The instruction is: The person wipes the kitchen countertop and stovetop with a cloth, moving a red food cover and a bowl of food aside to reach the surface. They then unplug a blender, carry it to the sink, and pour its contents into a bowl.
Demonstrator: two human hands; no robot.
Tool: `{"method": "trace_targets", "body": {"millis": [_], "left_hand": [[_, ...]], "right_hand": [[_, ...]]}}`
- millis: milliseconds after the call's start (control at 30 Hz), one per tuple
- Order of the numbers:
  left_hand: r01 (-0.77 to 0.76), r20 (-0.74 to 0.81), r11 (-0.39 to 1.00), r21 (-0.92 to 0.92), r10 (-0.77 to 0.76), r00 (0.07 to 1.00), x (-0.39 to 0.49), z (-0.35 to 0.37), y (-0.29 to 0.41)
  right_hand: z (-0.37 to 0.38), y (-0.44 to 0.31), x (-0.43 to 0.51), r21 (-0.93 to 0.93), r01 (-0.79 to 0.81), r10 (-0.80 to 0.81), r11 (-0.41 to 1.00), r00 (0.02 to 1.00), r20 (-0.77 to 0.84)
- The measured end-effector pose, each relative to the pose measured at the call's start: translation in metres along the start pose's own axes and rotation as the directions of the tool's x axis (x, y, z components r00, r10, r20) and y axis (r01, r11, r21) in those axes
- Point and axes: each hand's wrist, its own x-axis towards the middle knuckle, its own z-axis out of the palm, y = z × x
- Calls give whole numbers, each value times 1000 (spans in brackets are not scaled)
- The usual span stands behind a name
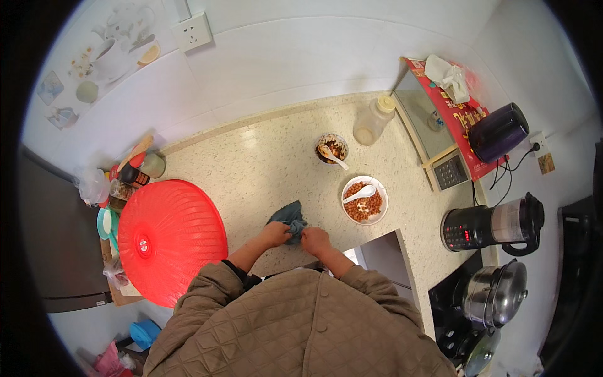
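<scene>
A crumpled blue-grey cloth [290, 217] is bunched on the speckled countertop [254, 174], close to its front edge. My left hand [274, 234] grips the cloth from the left. On its other side my right hand [315, 240] is curled with its fingers at the cloth's right edge; whether they pinch it is hard to make out. Up and to the right of my hands sits a white plate of peanuts [369, 212] with a white spoon [360, 193] across it. Beyond that stands a small bowl [323, 159] of dark red sauce holding another spoon [333, 157].
A large red food cover [179, 240] stands at the left, beside jars and bottles [134, 176]. A plastic jug [373, 121] is near the wall. To the right are a microwave [426, 113], a blender [490, 224] and a steel pot [485, 292] on a black stove.
</scene>
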Motion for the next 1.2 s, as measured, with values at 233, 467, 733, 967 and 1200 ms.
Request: {"method": "trace_targets", "body": {"millis": [233,467,733,967,1200], "left_hand": [[67,-182,958,-280,-122,976,-30,-69,-12],[139,-593,966,-217,-244,768,-31,-41,-40],[43,-170,988,150,-17,985,-23,35,-14],[-78,177,871,-485,185,967,11,52,25],[353,435,514,-781,44,899,25,18,95]], "right_hand": [[-14,14,-14,72,-65,76,995,982,-174],[-17,24,-34,64,-126,136,990,974,-182],[0,18,-39,169,-82,80,982,997,21],[11,14,-40,446,-56,43,893,998,40],[-25,79,-48,442,-113,86,890,993,81]]}}
